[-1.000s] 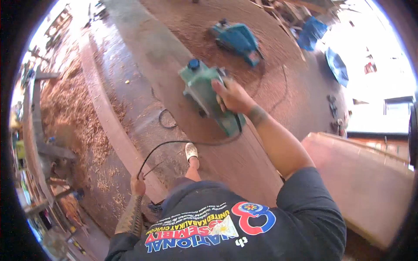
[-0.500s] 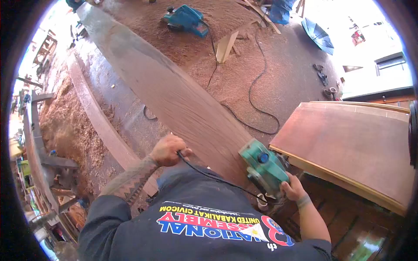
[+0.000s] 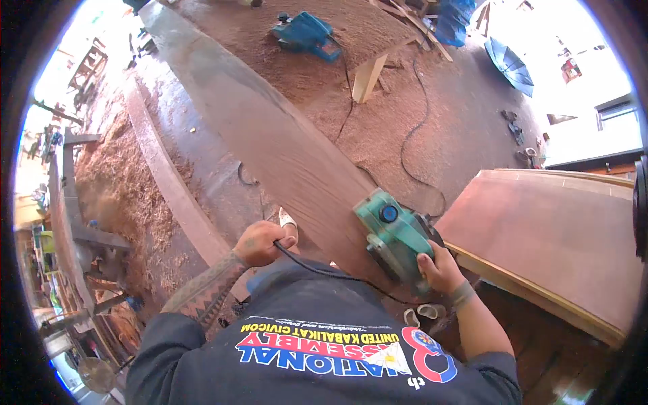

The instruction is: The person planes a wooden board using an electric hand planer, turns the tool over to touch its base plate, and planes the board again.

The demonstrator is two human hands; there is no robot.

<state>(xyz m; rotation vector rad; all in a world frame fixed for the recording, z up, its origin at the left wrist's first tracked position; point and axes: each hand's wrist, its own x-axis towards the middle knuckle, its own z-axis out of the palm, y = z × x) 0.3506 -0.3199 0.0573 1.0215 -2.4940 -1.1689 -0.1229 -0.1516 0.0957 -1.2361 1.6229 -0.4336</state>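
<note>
My right hand [image 3: 440,268] is wrapped round the rear handle of a green power planer [image 3: 398,233] with a blue knob. The planer rests on the near end of a long, wide wooden plank [image 3: 270,142] that runs away to the upper left. My left hand [image 3: 264,243] is closed round the black power cord [image 3: 317,269], left of the plank's near part. From there the cord passes across the front of my dark shirt to the planer.
A second blue-green planer [image 3: 307,35] lies on shavings at the top. A narrow curved board [image 3: 162,155] lies left, beside heaped shavings [image 3: 121,182]. On the right are a large wooden panel [image 3: 547,236] and an open umbrella [image 3: 509,64]. Another cord [image 3: 408,148] snakes over the floor.
The planer and my right hand came back along the plank to its near end, then shifted slightly forward. My left hand, holding the cord, rose towards the plank.
</note>
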